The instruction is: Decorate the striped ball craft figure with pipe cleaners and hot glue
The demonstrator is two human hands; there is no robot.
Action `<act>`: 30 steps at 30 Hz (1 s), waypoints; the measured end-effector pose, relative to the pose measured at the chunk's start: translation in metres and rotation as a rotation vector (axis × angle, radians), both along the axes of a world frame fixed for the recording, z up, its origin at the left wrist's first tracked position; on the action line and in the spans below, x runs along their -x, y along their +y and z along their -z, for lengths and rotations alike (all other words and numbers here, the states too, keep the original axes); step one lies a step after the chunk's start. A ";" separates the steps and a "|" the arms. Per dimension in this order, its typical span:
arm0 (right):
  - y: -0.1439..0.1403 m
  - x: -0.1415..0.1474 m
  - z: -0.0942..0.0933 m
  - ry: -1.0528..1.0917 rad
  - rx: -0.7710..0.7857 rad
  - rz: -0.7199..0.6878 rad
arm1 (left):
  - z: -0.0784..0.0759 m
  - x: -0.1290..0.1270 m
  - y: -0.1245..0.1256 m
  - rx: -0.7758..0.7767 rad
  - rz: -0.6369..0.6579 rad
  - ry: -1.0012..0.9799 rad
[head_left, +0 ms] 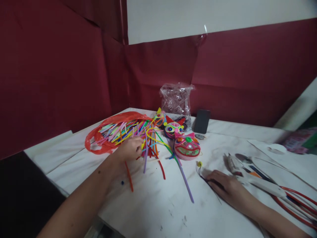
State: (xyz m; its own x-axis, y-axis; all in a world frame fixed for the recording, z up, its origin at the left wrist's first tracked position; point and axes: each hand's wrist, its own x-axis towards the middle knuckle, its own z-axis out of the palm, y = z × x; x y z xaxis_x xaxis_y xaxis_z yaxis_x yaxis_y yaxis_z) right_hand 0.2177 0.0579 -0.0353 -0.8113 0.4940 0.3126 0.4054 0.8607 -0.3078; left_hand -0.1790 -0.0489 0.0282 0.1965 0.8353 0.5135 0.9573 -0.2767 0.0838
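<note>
Head view: pipe cleaners (127, 132) edge left hand (130, 148); open tabletop (153, 208) flanks right hand (228, 187).

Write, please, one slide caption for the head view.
Left hand at thin multicoloured strips by a red plastic bag; right hand at a thin dark strand.

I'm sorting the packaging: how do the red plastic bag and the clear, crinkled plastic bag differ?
Colour: the red plastic bag is bright, while the clear, crinkled plastic bag is colourless. Pose: the red bag lies low and open, while the clear bag stands taller, near the maroon wall covering. Contents: coloured strips show in the red bag; anything inside the clear bag is unclear. Both are thin plastic on the white tabletop.
</note>
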 end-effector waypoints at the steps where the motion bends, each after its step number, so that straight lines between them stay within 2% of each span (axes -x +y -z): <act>1: -0.002 0.001 -0.002 0.005 0.001 0.003 | 0.001 -0.006 0.001 0.040 0.014 0.060; 5: -0.008 0.004 -0.013 -0.001 -0.013 0.027 | 0.003 -0.020 0.004 0.158 0.005 0.239; 11: -0.008 0.004 -0.018 0.010 0.001 0.044 | -0.006 -0.028 0.004 -0.229 0.164 0.203; 13: -0.007 0.004 -0.017 0.015 0.000 0.049 | -0.011 -0.035 0.001 -0.297 0.166 0.171; 16: -0.007 0.004 -0.015 0.024 -0.004 0.040 | -0.019 -0.045 -0.004 -0.337 0.093 -0.017; 18: -0.006 0.004 -0.014 0.030 -0.007 0.033 | -0.027 -0.051 -0.007 -0.318 0.046 -0.176; 20: -0.006 0.004 -0.014 0.029 -0.010 0.028 | -0.038 -0.054 -0.011 -0.263 0.062 -0.287; 23: -0.005 0.004 -0.013 0.024 -0.017 0.021 | -0.054 -0.056 -0.015 -0.081 0.169 -0.356; 25: -0.005 0.004 -0.014 0.030 -0.019 0.018 | -0.061 -0.053 -0.014 0.032 0.173 -0.409; 28: -0.005 0.003 -0.014 0.038 -0.017 0.011 | -0.059 -0.040 -0.008 0.049 -0.022 -0.450; 30: -0.005 0.003 -0.013 0.040 -0.017 0.004 | -0.051 -0.030 -0.002 0.093 -0.171 -0.368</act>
